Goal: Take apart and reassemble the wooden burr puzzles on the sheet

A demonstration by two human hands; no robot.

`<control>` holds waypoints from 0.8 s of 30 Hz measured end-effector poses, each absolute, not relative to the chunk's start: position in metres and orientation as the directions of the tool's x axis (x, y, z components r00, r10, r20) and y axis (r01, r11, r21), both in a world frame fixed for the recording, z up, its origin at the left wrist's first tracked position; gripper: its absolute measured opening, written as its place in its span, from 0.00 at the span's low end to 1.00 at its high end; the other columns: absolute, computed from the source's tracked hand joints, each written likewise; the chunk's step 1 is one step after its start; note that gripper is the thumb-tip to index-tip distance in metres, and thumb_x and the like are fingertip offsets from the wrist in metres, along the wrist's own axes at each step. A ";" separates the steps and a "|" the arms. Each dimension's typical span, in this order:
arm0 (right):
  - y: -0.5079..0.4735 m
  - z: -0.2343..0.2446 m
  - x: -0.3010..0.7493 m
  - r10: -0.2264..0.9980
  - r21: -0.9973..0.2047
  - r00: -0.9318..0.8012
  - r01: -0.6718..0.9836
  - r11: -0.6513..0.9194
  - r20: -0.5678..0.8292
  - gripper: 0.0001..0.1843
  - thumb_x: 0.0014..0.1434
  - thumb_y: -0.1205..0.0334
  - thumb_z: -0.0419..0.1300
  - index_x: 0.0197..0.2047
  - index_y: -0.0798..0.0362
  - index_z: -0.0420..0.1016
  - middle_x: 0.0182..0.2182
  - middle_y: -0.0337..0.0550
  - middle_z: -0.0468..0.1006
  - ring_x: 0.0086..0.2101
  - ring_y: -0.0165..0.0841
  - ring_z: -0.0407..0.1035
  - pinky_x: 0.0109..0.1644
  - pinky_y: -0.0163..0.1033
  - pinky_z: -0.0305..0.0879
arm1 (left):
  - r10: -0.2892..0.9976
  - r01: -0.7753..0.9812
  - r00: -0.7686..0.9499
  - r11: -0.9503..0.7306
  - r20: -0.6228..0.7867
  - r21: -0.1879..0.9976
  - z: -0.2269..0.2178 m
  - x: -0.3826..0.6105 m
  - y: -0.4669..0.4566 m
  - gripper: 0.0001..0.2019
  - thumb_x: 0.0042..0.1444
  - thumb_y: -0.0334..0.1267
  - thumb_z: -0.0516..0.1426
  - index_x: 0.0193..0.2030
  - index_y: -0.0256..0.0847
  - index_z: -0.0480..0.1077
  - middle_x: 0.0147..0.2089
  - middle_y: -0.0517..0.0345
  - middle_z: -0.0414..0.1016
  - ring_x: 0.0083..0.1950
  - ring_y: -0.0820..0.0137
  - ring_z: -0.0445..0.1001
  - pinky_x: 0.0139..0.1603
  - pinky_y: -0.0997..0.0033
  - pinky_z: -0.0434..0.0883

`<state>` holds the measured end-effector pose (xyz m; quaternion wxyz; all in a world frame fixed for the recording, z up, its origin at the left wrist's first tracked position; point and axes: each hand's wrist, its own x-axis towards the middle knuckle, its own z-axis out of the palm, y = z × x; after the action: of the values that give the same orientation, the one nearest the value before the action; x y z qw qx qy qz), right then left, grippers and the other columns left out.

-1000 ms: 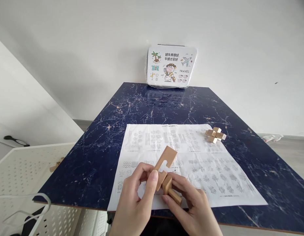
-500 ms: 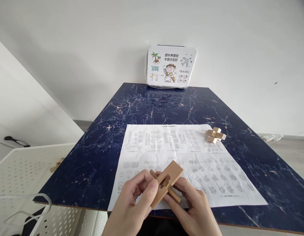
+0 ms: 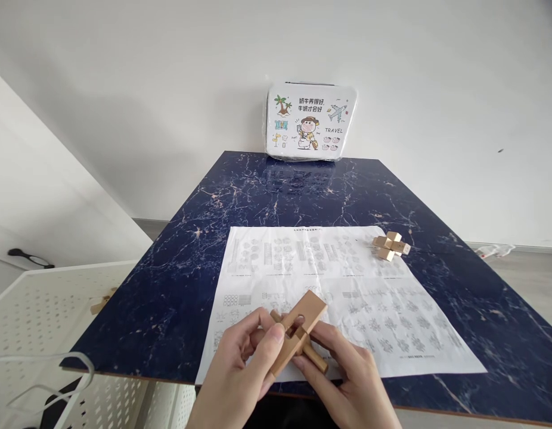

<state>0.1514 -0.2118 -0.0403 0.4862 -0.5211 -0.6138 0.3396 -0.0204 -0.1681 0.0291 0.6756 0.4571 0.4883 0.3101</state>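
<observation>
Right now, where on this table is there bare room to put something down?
The table is bare left of the paper sheet, in the far band between the sheet and the box, and right of the sheet beyond the small wooden puzzle. It is crowded at the near edge, where the left hand and right hand grip the wooden pieces.

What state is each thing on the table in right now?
wooden puzzle pieces: crossed and interlocked, held in the air
left hand: gripping the pieces
right hand: gripping the pieces
instruction sheet: unfolded, lying flat
small wooden puzzle: assembled, resting at the sheet's far right edge
illustrated case: closed, standing upright
</observation>
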 end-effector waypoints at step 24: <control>-0.216 -0.044 0.145 0.967 -0.970 0.141 0.155 0.190 0.212 0.34 0.70 0.55 0.66 0.73 0.39 0.56 0.55 0.50 0.84 0.54 0.44 0.81 0.56 0.48 0.81 | 0.807 0.022 0.484 0.374 -0.338 0.927 0.022 -0.019 -0.167 0.26 0.66 0.63 0.58 0.32 0.42 0.60 0.24 0.70 0.58 0.17 0.82 0.47 0.20 0.77 0.47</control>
<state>0.1446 -0.2165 -0.0442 0.5496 -0.5182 -0.5411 0.3696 -0.0187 -0.1673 0.0218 0.7109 0.4865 0.4263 0.2759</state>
